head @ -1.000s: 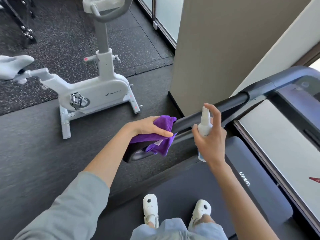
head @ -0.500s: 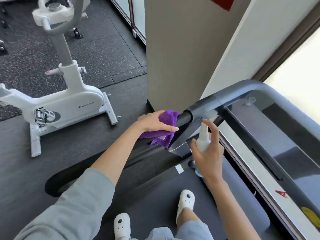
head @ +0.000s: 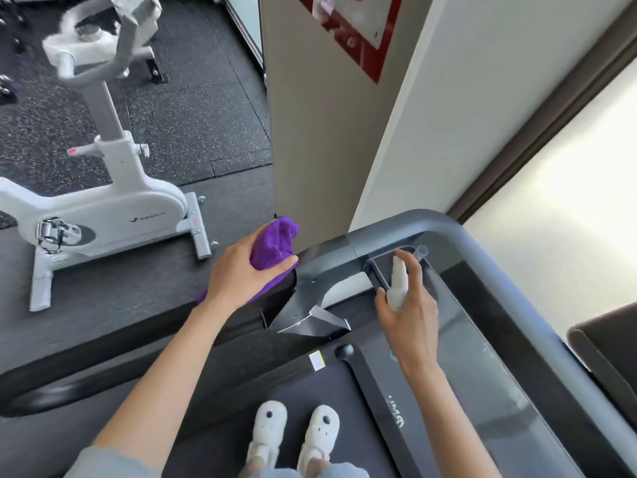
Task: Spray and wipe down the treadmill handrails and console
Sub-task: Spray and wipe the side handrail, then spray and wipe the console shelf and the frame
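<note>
My left hand (head: 241, 270) presses a purple cloth (head: 274, 244) onto the treadmill's left handrail (head: 324, 251), close to where the black grip meets the grey corner bar. The cloth wraps over the rail and partly hangs below my palm. My right hand (head: 408, 308) holds a small white spray bottle (head: 398, 282) upright, index finger on its top, over the left end of the dark glossy console (head: 482, 322). The grey frame bar (head: 458, 232) curves around the console's far side.
A white exercise bike (head: 103, 212) stands on the dark rubber floor to the left. A beige pillar (head: 320, 132) with a red-framed sign rises just beyond the handrail. A bright window lies at right. My feet in white shoes (head: 293, 432) stand on the treadmill belt.
My left hand slid the cloth up the handrail toward the console corner. My right hand carried the spray bottle forward over the console. My view swung forward and right.
</note>
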A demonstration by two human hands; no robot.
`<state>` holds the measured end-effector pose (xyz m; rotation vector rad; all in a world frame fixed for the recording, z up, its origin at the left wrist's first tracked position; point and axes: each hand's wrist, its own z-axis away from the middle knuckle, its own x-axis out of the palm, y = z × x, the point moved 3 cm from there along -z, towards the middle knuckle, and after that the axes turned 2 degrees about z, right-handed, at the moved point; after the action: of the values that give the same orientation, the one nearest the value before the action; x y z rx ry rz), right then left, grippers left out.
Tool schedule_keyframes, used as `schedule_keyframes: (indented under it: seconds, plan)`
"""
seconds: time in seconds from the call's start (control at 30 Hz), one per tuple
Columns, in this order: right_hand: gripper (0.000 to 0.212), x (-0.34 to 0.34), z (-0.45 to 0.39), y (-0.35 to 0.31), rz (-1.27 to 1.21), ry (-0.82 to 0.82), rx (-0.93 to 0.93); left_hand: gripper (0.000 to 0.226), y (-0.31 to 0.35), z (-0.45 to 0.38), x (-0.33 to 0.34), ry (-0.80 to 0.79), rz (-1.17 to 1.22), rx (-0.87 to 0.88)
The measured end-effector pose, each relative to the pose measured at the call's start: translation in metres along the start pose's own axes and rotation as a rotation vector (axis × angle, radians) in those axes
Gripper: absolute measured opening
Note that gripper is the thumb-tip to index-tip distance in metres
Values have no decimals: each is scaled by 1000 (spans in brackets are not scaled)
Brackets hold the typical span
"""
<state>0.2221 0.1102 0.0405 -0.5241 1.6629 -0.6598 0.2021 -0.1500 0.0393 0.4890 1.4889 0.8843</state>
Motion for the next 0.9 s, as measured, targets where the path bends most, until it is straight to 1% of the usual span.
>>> schedule_keyframes:
  seconds: [0.07, 0.13, 0.27, 0.4, 0.5, 0.57, 0.67, 0.73, 0.9]
  plan:
    - [58, -1, 1, 1, 23, 11, -10, 71, -1, 0, 6, 21, 132, -8]
    - [60, 0, 1, 0, 37, 16, -16, 73, -4, -2, 14, 33, 213, -41]
    - [62, 2, 2, -6, 44, 35, -34, 75, -4, -1, 21, 39, 164, -70]
    - [60, 6, -3, -9, 75, 70, -35, 71, -1, -4, 28, 10, 134, -38]
    - [56, 7, -9, -7, 85, 65, 1, 75, 2, -9, 33, -11, 109, -20]
    - [53, 8, -13, -5, 15, 74, 29, 76, 4, -11, 36, -14, 105, -10]
    - [54, 9, -17, -2, -75, 109, 76, 76, 6, -16, 41, -41, 96, 5]
    - [56, 10, -19, 0, -56, 94, 78, 77, 7, -18, 43, -49, 93, 2]
    - [59, 3, -19, 4, 63, 87, 7, 82, 10, -21, 46, -41, 103, 1]
